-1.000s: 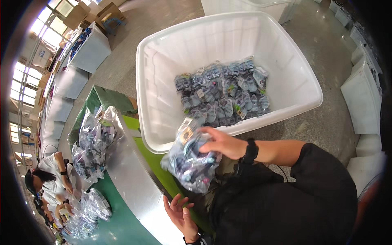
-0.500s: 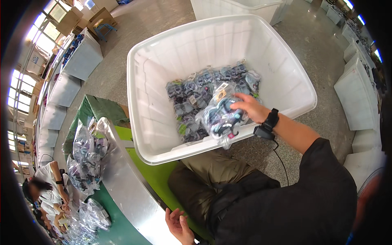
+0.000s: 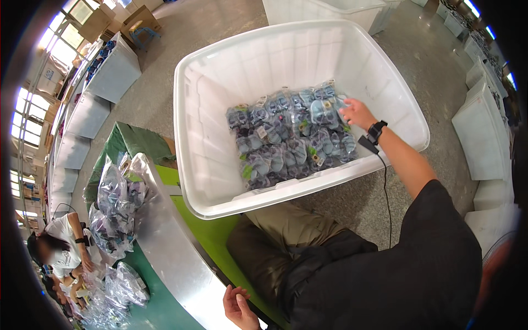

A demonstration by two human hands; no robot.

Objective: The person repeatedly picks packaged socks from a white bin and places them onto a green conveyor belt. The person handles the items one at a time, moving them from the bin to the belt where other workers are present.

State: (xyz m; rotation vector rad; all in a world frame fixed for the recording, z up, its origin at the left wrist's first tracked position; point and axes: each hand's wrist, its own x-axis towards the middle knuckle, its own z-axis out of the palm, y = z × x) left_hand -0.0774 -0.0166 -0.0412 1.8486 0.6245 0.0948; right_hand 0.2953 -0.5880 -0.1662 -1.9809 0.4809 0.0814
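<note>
A deep white plastic tub (image 3: pixel 379 71) stands in front of me, its floor covered by rows of clear bags (image 3: pixel 286 159) holding blue-grey footwear that looks like sandals. My right hand (image 3: pixel 360 115) reaches over the near right rim. Its fingers are closed at the right edge of a light-blue bagged pair (image 3: pixel 324 113), which lies on top of the back right rows; the fingertips are partly hidden. Low in the view, my left hand (image 3: pixel 240 309) is held beside the metal table edge, loosely bent, fingers apart and nothing in it.
At the left is a metal-edged table (image 3: pixel 170 242) with a green top, bearing a heap of filled clear bags (image 3: pixel 118 206). Another person (image 3: pixel 69 245) works beyond it. White bins line both sides, and another white tub (image 3: pixel 324 11) stands behind mine. A cable hangs from my right wrist.
My right hand has carried the bagged pair from the tub's near side toward the back right and laid it on the rows. The left hand has barely moved.
</note>
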